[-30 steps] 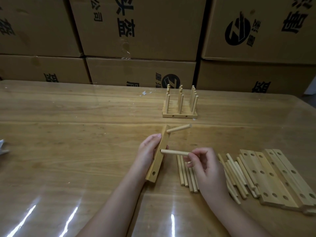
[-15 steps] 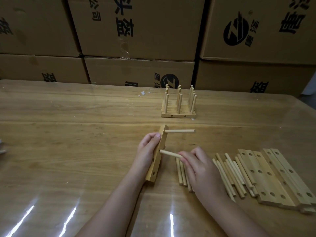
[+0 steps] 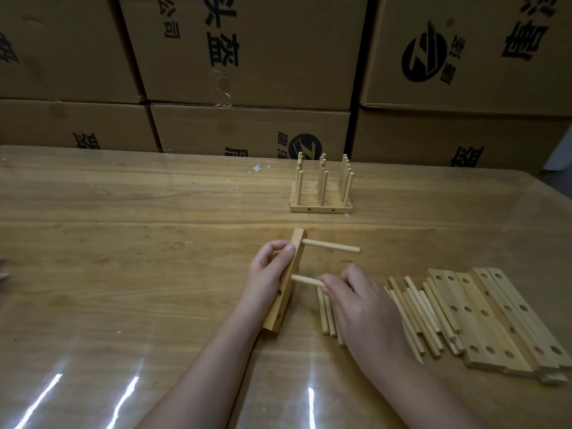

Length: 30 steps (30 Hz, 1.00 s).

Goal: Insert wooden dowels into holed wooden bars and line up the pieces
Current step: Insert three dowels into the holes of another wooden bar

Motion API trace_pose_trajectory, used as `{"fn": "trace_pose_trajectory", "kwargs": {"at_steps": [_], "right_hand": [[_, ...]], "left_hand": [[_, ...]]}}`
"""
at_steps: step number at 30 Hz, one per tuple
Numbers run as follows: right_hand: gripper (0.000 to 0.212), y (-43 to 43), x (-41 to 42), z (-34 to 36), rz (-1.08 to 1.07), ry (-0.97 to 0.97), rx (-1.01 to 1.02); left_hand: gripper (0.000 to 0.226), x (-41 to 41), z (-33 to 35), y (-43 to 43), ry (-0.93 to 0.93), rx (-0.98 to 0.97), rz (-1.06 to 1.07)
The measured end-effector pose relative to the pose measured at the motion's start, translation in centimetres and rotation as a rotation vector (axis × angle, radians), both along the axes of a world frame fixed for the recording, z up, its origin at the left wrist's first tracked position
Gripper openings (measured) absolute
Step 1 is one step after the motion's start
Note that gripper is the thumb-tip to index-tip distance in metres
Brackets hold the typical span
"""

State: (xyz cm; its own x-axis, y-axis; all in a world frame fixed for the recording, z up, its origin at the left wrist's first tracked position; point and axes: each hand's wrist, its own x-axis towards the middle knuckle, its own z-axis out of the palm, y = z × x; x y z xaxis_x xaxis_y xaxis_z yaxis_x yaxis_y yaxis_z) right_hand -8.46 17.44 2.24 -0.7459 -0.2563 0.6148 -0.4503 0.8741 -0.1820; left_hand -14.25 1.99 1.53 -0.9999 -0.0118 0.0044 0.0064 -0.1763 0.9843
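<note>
left hand grips the bar on edge mid-table; right hand pinches the second dowel, now seated further in; first dowel pokes toward 3 o'clock, levelled out
</note>
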Motion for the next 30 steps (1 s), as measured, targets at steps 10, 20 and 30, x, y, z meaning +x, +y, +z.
{"fn": "trace_pose_trajectory", "kwargs": {"at_steps": [10,20,30], "right_hand": [[0.01,0.1,0.0,-0.4,0.008,0.021,-0.003],[0.05,0.3,0.3,0.2,-0.04,-0.019,-0.32],[0.033,2.1,-0.6,-0.5,-0.511,-0.401,0.225]], "left_hand": [[0.01,-0.1,-0.3,0.4,0.041,-0.011,0.012],[0.017,-0.6,-0.7,-0.8,-0.073,0.112,0.019],[0.022,-1.1,-1.1,-1.6,-0.203,0.306,0.019]]}}
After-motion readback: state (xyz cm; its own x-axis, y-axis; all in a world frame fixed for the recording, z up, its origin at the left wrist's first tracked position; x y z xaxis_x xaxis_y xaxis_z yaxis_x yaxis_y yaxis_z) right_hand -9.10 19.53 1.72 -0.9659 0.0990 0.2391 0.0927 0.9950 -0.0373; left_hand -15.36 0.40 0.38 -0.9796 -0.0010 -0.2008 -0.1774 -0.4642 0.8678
